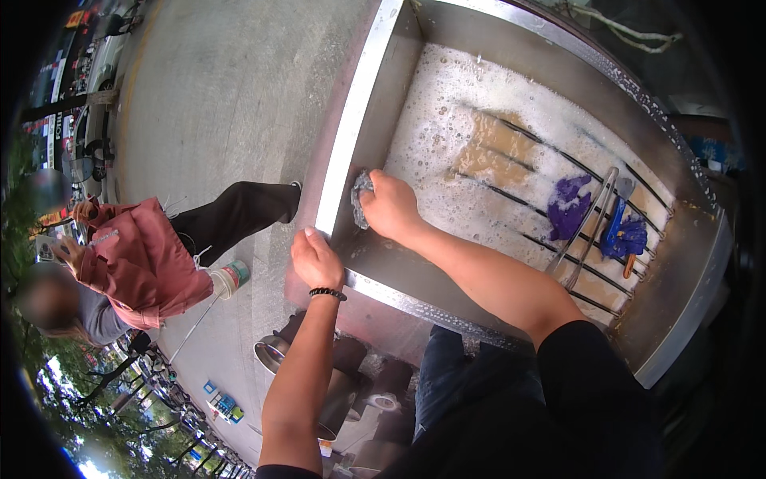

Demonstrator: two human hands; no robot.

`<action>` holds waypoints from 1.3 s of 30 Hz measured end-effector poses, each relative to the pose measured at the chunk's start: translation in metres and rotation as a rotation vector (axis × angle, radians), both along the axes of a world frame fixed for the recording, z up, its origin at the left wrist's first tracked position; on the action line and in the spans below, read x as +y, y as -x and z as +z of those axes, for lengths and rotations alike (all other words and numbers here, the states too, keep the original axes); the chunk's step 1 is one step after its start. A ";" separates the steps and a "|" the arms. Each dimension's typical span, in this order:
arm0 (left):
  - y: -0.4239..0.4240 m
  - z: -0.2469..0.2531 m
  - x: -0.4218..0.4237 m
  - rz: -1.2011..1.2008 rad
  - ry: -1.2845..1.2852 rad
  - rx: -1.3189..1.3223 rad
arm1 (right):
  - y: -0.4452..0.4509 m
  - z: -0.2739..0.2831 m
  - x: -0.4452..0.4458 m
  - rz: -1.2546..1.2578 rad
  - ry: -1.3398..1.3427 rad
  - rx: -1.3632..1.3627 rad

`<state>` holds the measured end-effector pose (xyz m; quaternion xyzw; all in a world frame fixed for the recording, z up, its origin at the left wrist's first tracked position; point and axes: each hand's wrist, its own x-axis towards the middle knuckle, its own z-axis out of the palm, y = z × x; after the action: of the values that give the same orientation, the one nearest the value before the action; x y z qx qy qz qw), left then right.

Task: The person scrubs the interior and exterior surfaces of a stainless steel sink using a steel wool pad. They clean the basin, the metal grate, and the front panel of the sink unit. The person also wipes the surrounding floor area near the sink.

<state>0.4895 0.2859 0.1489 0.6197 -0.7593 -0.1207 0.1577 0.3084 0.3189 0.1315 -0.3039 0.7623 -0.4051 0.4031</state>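
Observation:
A deep stainless steel basin (365, 129) holds foamy, brownish water. My right hand (389, 203) grips a grey metal scouring pad (361, 199) against the basin's inner left wall. My left hand (317, 257), with a dark bead bracelet at the wrist, rests on the basin's near left corner, its fingers closed around the rim as far as I can see. Dark metal rods (514, 197) lie partly under the foam. On them, at the right, are a purple cloth (567, 209), metal tongs (592, 224) and a blue-handled scraper (614, 224) beside a blue-purple bundle (631, 238).
Beyond the basin's left side, a person in a pink jacket (143, 257) stands on the pavement near a white bucket (224, 280). Metal pots (338, 401) stand below the basin, close to my left forearm. Parked vehicles and trees line the street.

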 end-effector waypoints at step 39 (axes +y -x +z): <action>0.004 0.004 -0.004 0.109 -0.090 0.042 | -0.040 0.022 0.044 0.434 -0.016 -0.107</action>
<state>0.4854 0.2820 0.1532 0.6641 -0.7146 -0.1590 0.1520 0.3480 0.3625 0.1538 -0.4356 0.6599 -0.3182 0.5230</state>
